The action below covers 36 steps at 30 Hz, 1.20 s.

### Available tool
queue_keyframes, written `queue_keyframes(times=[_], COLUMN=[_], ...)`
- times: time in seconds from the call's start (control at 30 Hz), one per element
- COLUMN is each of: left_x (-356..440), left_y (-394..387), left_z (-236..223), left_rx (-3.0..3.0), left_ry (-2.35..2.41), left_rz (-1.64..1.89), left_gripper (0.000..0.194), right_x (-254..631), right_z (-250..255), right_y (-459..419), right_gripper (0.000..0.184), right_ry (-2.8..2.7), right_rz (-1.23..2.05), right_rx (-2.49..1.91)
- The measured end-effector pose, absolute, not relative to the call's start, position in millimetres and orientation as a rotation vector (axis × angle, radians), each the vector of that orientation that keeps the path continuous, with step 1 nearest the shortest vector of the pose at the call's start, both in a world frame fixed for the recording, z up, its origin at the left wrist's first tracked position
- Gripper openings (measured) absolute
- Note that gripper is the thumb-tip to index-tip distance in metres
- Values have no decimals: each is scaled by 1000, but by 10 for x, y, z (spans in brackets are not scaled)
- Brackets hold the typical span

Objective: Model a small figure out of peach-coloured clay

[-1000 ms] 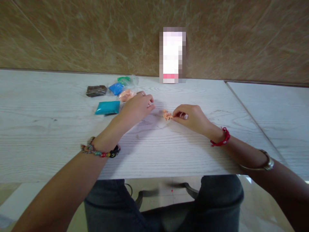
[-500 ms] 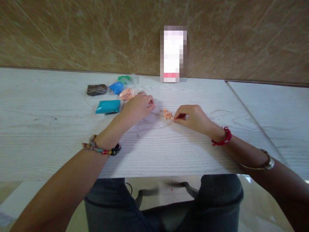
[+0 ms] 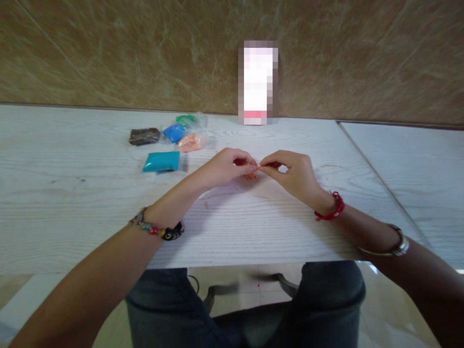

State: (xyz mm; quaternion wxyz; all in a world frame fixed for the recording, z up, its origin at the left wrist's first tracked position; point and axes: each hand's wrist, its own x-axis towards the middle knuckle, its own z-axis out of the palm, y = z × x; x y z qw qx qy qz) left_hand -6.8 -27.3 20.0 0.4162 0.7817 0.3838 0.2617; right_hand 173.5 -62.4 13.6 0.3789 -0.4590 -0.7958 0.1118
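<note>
Fingertips of my left hand (image 3: 235,165) and my right hand (image 3: 288,169) meet above the middle of the table, both closed in a pinch. Between them is a tiny piece of peach modelling clay (image 3: 258,167), mostly covered by the fingers. Just below the left fingertips lies a small heap of peach clay bits (image 3: 250,177) on the tabletop, partly hidden by that hand. To the left rest a clear bag of peach clay (image 3: 190,142) and a turquoise clay packet (image 3: 161,161), both apart from the hands.
Behind these sit a blue clay packet (image 3: 174,133), a green one (image 3: 185,120) and a dark brown one (image 3: 145,136). A blurred-out phone-like thing (image 3: 258,79) leans on the marble wall (image 3: 108,58). The white wood-grain table (image 3: 232,237) ends just before my knees.
My left hand has moved right, from beside the bagged clay to the right fingertips. My right hand has risen slightly off the heap, still pinching.
</note>
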Motion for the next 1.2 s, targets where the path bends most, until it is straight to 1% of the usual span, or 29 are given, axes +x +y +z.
queue_keyframes(times=[0.23,0.37,0.67,0.83,0.97,1.07,1.13,1.2], left_x=[-2,48,98,98,51,-24,-81,-131], left_y=[-355,-391,-403,-436,-429,-369,-306,-240], left_z=[208,203,161,206,290,343,355,345], left_rx=[1582,1456,1392,1332,1331,1496,1524,1505], left_ry=[906,880,843,915,1038,1279,1355,1427], left_rz=[710,756,872,819,729,839,923,980], left_gripper=[13,13,11,10,16,17,20,22], right_x=[1716,1710,1699,1748,1793,1822,1838,1847], right_z=[143,132,108,121,94,76,60,36], right_y=[-648,-648,-644,-592,-541,-498,-466,-440], right_gripper=[12,11,11,13,17,13,11,15], right_ry=[-2021,-1968,-1874,-2004,-2144,-2224,-2303,-2391], right_rz=[143,121,154,-5,-34,40,106,111], right_rx=[-1132,-1120,-1127,-1048,-1012,-1093,-1193,-1304])
